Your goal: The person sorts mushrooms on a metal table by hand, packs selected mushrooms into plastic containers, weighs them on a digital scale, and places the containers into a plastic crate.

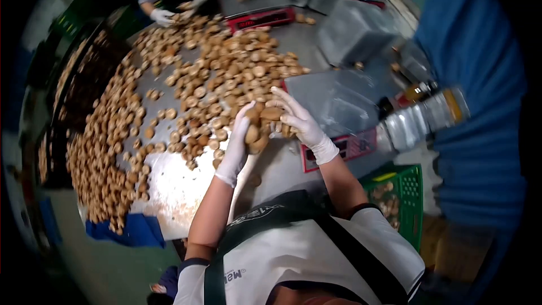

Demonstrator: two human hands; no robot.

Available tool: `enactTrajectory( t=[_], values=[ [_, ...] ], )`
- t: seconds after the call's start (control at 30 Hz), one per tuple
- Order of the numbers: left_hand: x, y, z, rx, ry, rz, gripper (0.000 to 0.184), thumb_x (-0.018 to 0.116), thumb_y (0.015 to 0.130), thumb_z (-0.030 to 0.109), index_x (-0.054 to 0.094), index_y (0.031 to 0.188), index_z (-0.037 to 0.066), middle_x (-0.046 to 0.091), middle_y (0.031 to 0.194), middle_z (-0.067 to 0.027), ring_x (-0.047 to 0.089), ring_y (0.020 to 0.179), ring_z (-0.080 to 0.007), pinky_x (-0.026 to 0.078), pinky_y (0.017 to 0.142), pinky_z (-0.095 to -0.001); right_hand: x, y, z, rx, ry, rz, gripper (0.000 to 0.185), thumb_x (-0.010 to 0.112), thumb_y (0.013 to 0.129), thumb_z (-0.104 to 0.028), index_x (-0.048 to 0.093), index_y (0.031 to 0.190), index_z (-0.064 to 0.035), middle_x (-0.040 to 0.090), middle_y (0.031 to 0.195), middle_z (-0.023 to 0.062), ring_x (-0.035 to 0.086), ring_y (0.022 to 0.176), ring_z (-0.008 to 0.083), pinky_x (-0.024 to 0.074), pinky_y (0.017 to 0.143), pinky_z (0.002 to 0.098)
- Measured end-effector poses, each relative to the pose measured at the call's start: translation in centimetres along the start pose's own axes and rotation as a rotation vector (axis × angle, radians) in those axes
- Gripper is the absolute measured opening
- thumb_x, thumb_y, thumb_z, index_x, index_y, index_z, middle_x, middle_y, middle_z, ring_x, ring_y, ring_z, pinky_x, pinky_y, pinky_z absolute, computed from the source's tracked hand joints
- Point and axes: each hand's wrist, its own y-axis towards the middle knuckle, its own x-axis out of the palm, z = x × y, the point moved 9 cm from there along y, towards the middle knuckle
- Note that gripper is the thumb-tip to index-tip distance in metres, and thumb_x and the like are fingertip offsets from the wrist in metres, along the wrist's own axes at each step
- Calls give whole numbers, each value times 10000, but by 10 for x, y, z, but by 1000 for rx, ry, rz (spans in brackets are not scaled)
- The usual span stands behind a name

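Note:
Brown-capped mushrooms [254, 133] are gathered between my two white-gloved hands, above the near part of the metal table. My left hand [237, 141] curves around the left side of this cluster, its fingers partly hidden behind the caps. On the other side, my right hand [303, 124] cups more mushrooms, its thumb against one cap and its upper fingers somewhat spread. Just right of my hands stands a red-edged scale [361, 142] with clear plastic [347, 101] over its platform. Loose mushrooms [197, 93] lie directly beyond my left hand.
Many mushrooms spread over the metal table [175, 183]. Across it, a co-worker's gloved hands [164, 17] are near another red scale [259, 20]. Clear plastic containers [355, 31] stand at the right. A green crate [409, 203] with mushrooms is beside my right arm; a blue cloth [127, 230] hangs front left.

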Motion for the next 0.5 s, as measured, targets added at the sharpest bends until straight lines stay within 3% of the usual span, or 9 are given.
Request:
enactTrajectory(
  t=[0.03, 0.07, 0.1, 0.13, 0.2, 0.23, 0.33, 0.4, 0.5],
  values=[
    [43, 9, 9, -1, 65, -86, 444, 450, 1026, 335, 430, 1431, 153, 504, 1338, -109, 551, 1165, -207, 460, 1000, -342, -16, -14, -20, -77, -81, 68, 608, 504, 943, -109, 318, 1521, -73, 493, 1396, 115, 590, 1013, 136, 494, 828, 277],
    [86, 17, 16, 9, 132, -153, 443, 480, 1017, 313, 436, 1425, 147, 503, 1346, -114, 533, 1198, -212, 438, 1026, -339, -31, -34, -35, 77, -74, 144, 586, 507, 954, -135, 335, 1509, -57, 501, 1394, 130, 593, 1070, 159, 494, 860, 259],
    [113, 34, 12, 141, 263, -177, 451, 515, 1003, 301, 444, 1415, 134, 509, 1340, -115, 533, 1197, -219, 424, 1037, -336, -62, -42, -54, -248, -391, 274, 541, 508, 963, -155, 385, 1474, -25, 511, 1397, 129, 593, 1124, 179, 499, 895, 253],
    [135, 48, 10, 280, 399, -176, 460, 551, 988, 290, 453, 1405, 122, 516, 1335, -115, 532, 1196, -226, 410, 1049, -333, -74, -60, -77, -316, -321, 384, 507, 514, 966, -168, 431, 1436, 4, 531, 1387, 124, 578, 1178, 202, 475, 979, 278],
    [184, 59, 5, 409, 428, -207, 538, 650, 931, 289, 460, 1387, 76, 541, 1297, -148, 532, 1196, -238, 412, 1041, -335, -102, -87, -119, -311, -802, 648, 460, 483, 993, -214, 485, 1391, 16, 559, 1352, 140, 547, 1225, 213, 440, 1028, 310],
    [202, 67, -9, 377, 409, -242, 535, 661, 921, 227, 461, 1389, 63, 511, 1341, -146, 497, 1250, -229, 398, 1059, -347, -121, -97, -117, -317, -774, 693, 442, 466, 1001, -207, 496, 1383, 14, 556, 1354, 142, 551, 1218, 214, 443, 1021, 315],
    [222, 75, -32, 560, 699, -192, 607, 693, 854, 238, 474, 1397, 79, 511, 1318, -210, 469, 1282, -365, 361, 1102, -390, -171, -117, -93, -170, -695, 811, 410, 435, 1015, -191, 515, 1373, -6, 548, 1362, 144, 551, 1217, 234, 422, 1035, 340],
    [212, 90, -65, 514, 1112, -150, 607, 677, 850, 253, 481, 1400, 85, 480, 1368, -228, 425, 1322, -389, 317, 1132, -434, -194, -120, -66, -130, -911, 792, 400, 431, 1006, -181, 527, 1354, -9, 547, 1347, 167, 539, 1223, 284, 403, 1053, 359],
    [205, 78, -73, 561, 1335, -166, 632, 662, 849, 258, 456, 1419, 80, 434, 1424, -244, 365, 1371, -402, 266, 1155, -474, -190, -116, -55, -130, -1209, 750, 386, 426, 982, -123, 537, 1329, 5, 546, 1327, 190, 519, 1230, 326, 385, 1073, 386]
  ],
)
